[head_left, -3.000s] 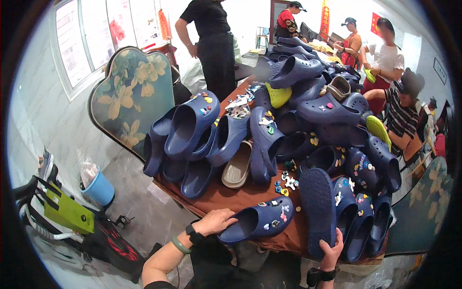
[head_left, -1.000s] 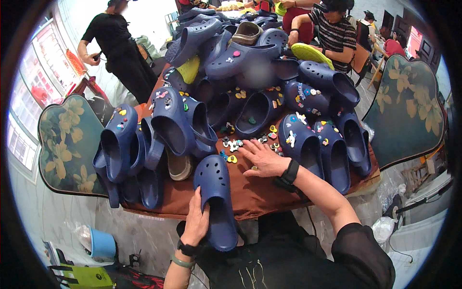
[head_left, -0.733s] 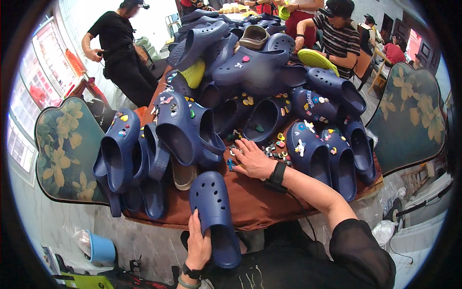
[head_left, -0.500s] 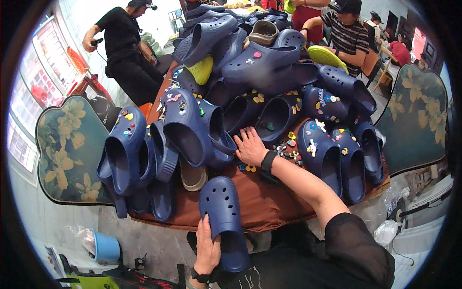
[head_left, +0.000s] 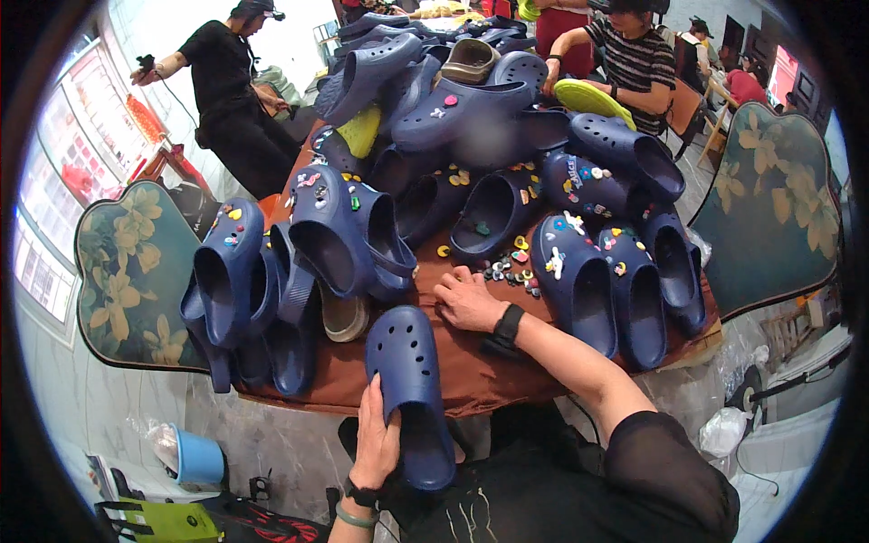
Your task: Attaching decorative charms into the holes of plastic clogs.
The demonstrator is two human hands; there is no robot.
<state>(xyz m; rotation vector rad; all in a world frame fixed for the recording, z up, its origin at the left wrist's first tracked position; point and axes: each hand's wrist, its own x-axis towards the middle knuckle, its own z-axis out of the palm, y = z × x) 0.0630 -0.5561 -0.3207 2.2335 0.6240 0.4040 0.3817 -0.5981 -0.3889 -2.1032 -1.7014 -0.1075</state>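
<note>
The left hand (head_left: 375,442) holds a blue clog (head_left: 403,348) by its side, fingers nearly straight; its heel pokes past the table's (head_left: 534,380) near edge. The right hand's (head_left: 471,303) fingers half curl beside charms (head_left: 512,274); I can't tell if they pinch any. Bare table lies between that hand and the edge.

left fingers (head_left: 372,412) pointing forward, right arm (head_left: 579,366) outstretched, right fingers (head_left: 449,294) bent

We cannot tell whether our bare right hand (head_left: 471,301) holds anything; small multicoloured charms (head_left: 510,274) nearby look too tiny to identify; the lower edge crops a yellow-green bag (head_left: 172,522).
</note>
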